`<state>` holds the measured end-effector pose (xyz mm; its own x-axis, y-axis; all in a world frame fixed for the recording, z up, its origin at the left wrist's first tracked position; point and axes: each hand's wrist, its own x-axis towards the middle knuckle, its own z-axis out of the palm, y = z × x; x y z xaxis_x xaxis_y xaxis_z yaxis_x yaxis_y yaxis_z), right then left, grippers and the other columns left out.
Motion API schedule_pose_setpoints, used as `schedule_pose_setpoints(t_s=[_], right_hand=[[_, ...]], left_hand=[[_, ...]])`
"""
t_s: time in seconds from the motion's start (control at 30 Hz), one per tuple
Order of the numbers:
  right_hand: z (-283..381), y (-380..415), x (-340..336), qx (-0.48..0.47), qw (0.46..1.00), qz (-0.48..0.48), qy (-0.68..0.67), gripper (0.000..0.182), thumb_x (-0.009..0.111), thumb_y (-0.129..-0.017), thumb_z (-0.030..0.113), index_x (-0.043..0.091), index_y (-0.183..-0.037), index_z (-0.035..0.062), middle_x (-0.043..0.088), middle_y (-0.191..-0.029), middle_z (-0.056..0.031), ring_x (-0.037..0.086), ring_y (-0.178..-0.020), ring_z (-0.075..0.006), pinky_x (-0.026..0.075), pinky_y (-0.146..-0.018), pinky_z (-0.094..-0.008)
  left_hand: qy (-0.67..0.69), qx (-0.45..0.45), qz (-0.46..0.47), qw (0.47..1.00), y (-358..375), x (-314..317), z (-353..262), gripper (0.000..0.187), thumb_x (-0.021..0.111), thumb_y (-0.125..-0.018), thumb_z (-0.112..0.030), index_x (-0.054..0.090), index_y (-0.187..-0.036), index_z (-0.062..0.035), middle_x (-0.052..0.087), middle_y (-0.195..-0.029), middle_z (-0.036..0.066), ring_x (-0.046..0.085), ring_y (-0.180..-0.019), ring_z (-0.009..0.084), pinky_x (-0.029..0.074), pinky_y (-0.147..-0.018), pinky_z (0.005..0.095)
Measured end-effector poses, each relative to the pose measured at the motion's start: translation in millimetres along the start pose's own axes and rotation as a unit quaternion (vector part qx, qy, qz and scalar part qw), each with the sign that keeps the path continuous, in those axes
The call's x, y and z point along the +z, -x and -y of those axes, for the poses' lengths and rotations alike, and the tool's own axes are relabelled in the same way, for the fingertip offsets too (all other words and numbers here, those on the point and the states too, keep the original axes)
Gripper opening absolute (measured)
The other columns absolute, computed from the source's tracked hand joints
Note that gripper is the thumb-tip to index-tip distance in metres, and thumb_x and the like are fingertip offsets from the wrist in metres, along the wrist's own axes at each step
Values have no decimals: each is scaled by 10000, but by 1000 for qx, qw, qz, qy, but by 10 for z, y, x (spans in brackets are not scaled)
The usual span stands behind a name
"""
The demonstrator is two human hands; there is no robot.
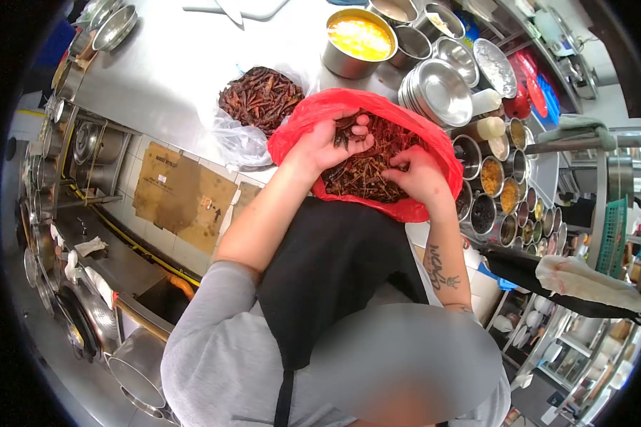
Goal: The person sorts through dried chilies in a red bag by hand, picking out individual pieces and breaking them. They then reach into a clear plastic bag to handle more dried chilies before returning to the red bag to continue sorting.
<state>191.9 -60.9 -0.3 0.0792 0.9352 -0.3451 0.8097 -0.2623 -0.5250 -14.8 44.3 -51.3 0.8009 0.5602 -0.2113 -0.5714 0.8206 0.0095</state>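
A red plastic bag [445, 142] lies wide open on the steel counter, full of dried chilies and stems [367, 178]. Over its left part, my left hand [338, 142] is turned palm up with curled fingers around a few dark dried chilies [347, 132]. My right hand [414, 173] reaches into the right part of the bag, fingers bent down at the stems; whatever lies between its fingertips is too small to make out. Just left of the red bag, a clear plastic bag [238, 142] holds a heap of dark red dried chilies [260, 99].
Behind the red bag stands a pot of yellow-orange liquid [362, 43]. Stacked steel bowls [445, 92] and many seasoning containers [491, 176] crowd the right side. A knife [229, 11] lies on a white board [260, 8] at the far edge. Metal bowls [114, 28] sit far left.
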Motion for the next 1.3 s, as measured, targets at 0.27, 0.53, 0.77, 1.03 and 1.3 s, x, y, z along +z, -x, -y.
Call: schedule_pose_setpoints(t_s=[0.27, 0.53, 0.77, 1.03, 1.3], right_hand=[[39, 10, 26, -38, 989, -80, -120, 252, 759, -827, 169, 678, -979, -16, 682, -838, -139, 644, -736, -229, 517, -710, -352], [293, 47, 96, -97, 964, -112, -220, 188, 714, -873, 126, 698, -1002, -10, 718, -895, -122, 674, -823, -194, 529, -779, -322], [8, -106, 215, -118, 970, -159, -137, 212, 729, -853, 144, 708, -979, -25, 714, -890, -157, 671, -850, -233, 509, -795, -332], [133, -136, 263, -157, 955, -198, -156, 19, 659, -861, -16, 643, -871, -21, 646, -837, -101, 619, -818, -186, 487, -776, -309], [-149, -70, 198, -200, 935, -130, -262, 88, 625, -944, 34, 636, -1011, -22, 668, -1043, -87, 619, -948, -151, 501, -868, -292]], left_hand=[[-323, 8, -94, 942, 47, 100, 101, 99, 652, -949, -197, 593, -955, -117, 554, -776, -31, 488, -632, 82, 384, -530, 219], [-619, 168, -97, 761, 48, 207, 404, 242, 748, -855, -267, 715, -919, -35, 716, -884, 41, 645, -901, 130, 499, -883, 309], [-502, 159, -118, 842, -37, 110, 368, 176, 683, -943, -257, 639, -935, -87, 615, -776, 1, 523, -645, 78, 430, -569, 265], [-620, 234, -73, 746, -45, -27, 412, 255, 662, -956, -319, 665, -940, -65, 663, -806, 41, 608, -740, 143, 488, -666, 311], [-203, -62, -7, 977, -134, -211, 361, 275, 566, -1000, -353, 574, -830, -137, 482, -688, -47, 391, -538, 57, 291, -450, 219]])
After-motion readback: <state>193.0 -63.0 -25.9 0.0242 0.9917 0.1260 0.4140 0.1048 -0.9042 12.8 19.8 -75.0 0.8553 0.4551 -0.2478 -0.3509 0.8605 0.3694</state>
